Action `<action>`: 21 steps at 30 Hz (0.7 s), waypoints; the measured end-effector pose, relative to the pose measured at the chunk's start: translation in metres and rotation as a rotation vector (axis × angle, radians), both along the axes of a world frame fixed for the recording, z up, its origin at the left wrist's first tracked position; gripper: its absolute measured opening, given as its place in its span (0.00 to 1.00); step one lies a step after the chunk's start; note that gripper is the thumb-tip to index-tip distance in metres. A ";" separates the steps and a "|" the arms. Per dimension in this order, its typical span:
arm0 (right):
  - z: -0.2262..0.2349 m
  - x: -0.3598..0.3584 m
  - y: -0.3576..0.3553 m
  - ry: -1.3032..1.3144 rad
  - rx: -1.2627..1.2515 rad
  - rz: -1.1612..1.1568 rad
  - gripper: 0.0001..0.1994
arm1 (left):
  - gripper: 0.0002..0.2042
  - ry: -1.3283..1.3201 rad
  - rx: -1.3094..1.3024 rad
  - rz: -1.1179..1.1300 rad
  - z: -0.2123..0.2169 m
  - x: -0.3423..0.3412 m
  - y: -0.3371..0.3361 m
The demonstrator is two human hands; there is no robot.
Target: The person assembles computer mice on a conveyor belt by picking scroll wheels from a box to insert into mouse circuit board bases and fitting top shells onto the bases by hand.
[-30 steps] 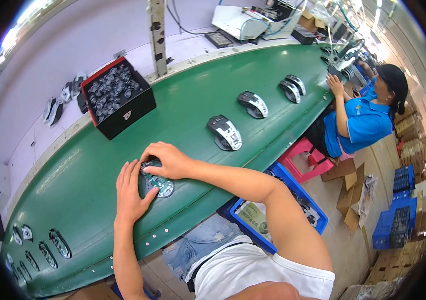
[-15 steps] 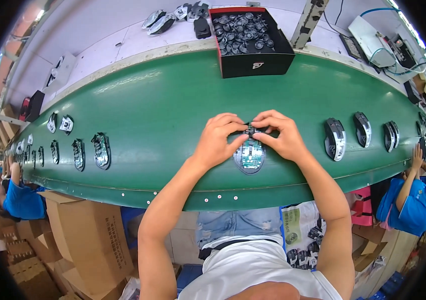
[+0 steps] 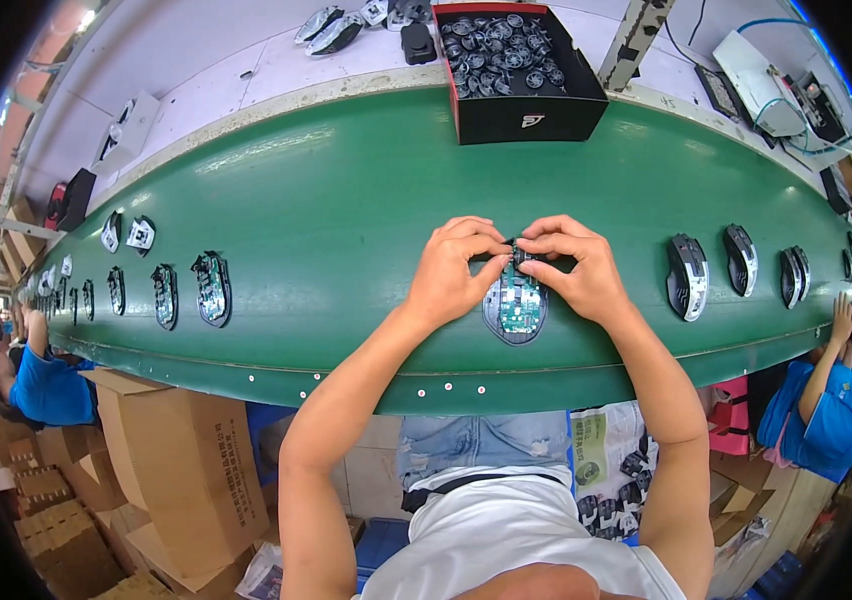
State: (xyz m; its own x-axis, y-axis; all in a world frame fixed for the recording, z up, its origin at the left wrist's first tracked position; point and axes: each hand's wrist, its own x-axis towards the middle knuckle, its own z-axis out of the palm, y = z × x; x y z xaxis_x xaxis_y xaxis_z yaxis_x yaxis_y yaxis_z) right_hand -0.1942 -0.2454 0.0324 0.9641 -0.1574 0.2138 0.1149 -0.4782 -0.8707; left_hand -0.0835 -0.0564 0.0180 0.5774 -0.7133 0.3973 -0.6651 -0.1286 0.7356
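Both hands work at the centre of the green conveyor belt (image 3: 326,210). The left hand (image 3: 451,272) and the right hand (image 3: 578,268) meet over an open computer-mouse base (image 3: 514,305) that lies flat on the belt with its green circuit board facing up. The fingers (image 3: 481,243) of both hands are pinched together on the base's 12 o'clock end, thumbs and forefingers touching a small dark part there; what that part is cannot be told.

At 12 o'clock from the hands, at the belt's far edge, stands a black box with red rim (image 3: 516,75) full of small dark wheels. At 3 o'clock three assembled black-and-silver mice (image 3: 687,276) lie in a row on the belt, well apart from the hands. At 9 o'clock a line of open mouse bases (image 3: 211,288) runs off along the belt. A person in a blue shirt (image 3: 826,425) works at 4 o'clock.
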 end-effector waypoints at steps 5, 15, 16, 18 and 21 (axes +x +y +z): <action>0.004 -0.002 0.000 -0.034 -0.016 -0.016 0.14 | 0.06 0.012 -0.005 -0.010 0.000 0.000 -0.003; -0.009 0.009 -0.017 0.070 0.287 -0.129 0.12 | 0.11 -0.256 0.005 0.282 0.018 0.059 0.047; -0.010 0.010 -0.016 0.085 0.292 -0.180 0.10 | 0.11 -0.338 0.068 0.344 0.018 0.075 0.068; -0.010 0.010 -0.015 0.059 0.263 -0.181 0.09 | 0.14 -0.525 0.230 0.521 0.013 0.117 0.130; -0.012 0.015 -0.004 -0.045 0.151 -0.202 0.07 | 0.27 -0.482 0.652 0.909 0.002 0.172 0.234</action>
